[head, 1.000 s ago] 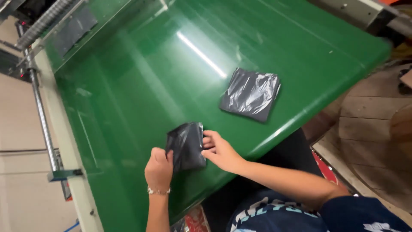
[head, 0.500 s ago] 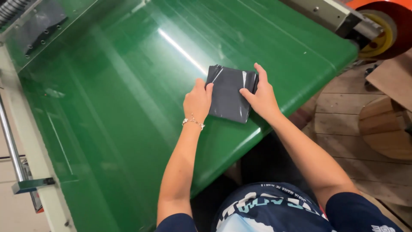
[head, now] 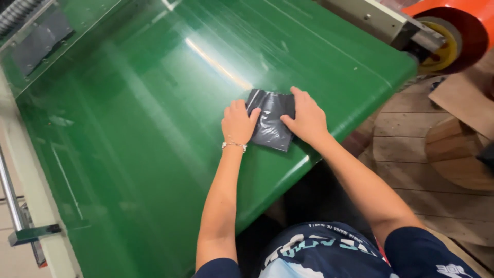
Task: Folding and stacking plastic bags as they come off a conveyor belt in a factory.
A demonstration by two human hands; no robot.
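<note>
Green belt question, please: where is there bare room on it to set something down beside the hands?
The green belt is bare left of the left hand and beyond both hands toward the grey frame. It is crowded only near the edge, where the left and right hand press the dark plastic bag.

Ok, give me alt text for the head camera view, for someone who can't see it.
Both hands, left and right, press a folded dark plastic bag flat on a glossy green belt. An orange roller sits at upper right.
</note>
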